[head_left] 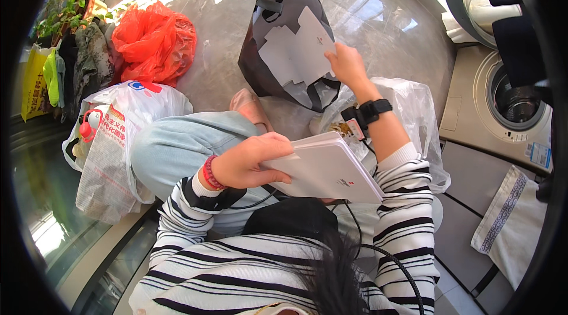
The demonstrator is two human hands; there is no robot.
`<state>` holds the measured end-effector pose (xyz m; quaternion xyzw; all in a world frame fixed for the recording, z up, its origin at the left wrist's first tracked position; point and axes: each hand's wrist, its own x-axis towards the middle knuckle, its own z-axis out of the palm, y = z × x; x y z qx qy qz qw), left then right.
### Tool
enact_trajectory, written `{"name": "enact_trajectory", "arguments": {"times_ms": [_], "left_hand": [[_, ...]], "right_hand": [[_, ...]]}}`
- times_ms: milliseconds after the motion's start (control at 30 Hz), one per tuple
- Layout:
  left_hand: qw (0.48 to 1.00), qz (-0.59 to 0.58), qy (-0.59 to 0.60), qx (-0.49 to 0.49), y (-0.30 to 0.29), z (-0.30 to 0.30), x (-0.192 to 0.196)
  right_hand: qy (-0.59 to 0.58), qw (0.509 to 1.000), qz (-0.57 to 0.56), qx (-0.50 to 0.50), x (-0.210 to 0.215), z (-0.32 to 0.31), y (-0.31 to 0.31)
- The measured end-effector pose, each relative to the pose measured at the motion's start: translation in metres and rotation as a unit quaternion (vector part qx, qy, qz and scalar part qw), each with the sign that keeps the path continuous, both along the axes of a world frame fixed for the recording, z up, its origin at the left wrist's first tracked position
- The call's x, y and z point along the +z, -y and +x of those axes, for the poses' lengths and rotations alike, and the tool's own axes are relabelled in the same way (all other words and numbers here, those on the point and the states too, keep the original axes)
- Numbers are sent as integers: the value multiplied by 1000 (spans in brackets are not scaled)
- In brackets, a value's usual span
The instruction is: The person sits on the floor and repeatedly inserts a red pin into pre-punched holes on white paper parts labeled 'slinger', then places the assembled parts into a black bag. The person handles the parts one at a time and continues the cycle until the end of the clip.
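Grey floor (219,37) beyond white booklets (328,170), left hand (248,162) partly hidden underneath.

A tote bag (251,69) is placed on the floor (384,48) before the person, with sheets (281,57) contained in it. A card (313,37) is held by the right hand (348,66) at the bag's mouth. A stack of booklets (319,167) is held by the left hand (251,161) above the lap, nearer than the tote bag. To the left, a near plastic bag (163,102) is positioned beside the knee; a far plastic bag (154,42) is located beyond it, with plants (68,10) farther left. To the right, a washing machine (464,90) is sited, with a cloth (503,220) situated nearer.
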<state>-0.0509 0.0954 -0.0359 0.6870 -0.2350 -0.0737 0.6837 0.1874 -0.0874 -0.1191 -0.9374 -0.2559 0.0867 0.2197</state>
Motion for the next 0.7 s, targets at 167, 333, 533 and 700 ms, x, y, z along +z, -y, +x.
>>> {"name": "enact_trajectory", "arguments": {"times_ms": [167,333,533,700], "left_hand": [[1000,-16,25,6,-7,4,-3],[998,42,-24,41,-14,2,-2],[989,46,-99,99,2,1,7],[980,-9,-109,165,37,20,17]], "right_hand": [[-150,988,24,-26,-43,11,-26],[-162,985,-44,-31,-48,13,-26],[-227,963,137,-45,20,3,28],[-180,964,187,-55,124,-31,113]]}}
